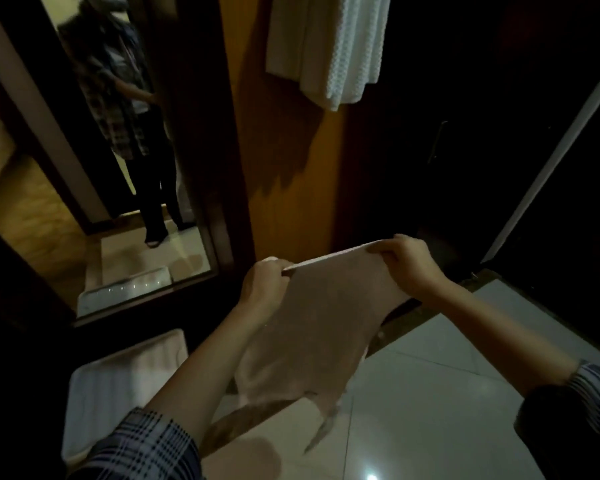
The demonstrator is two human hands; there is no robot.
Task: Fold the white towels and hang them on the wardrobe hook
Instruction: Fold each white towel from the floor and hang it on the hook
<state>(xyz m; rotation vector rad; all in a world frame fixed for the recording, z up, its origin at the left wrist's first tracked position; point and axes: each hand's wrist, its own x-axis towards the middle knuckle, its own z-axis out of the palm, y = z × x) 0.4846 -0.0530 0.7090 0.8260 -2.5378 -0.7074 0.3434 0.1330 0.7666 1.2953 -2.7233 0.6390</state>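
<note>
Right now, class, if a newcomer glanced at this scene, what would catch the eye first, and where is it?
First, the towel stretched between the left hand and right hand at centre, its lower part hanging loose above the tiled floor. Next, the hung white towel at the top against the wooden panel. At left, a mirror reflects the person standing.

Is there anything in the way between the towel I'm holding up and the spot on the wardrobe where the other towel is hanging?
Nothing visible blocks it. The towel is stretched between your left hand and right hand, with open space up to the hanging towel. The hook itself is out of view.
</note>
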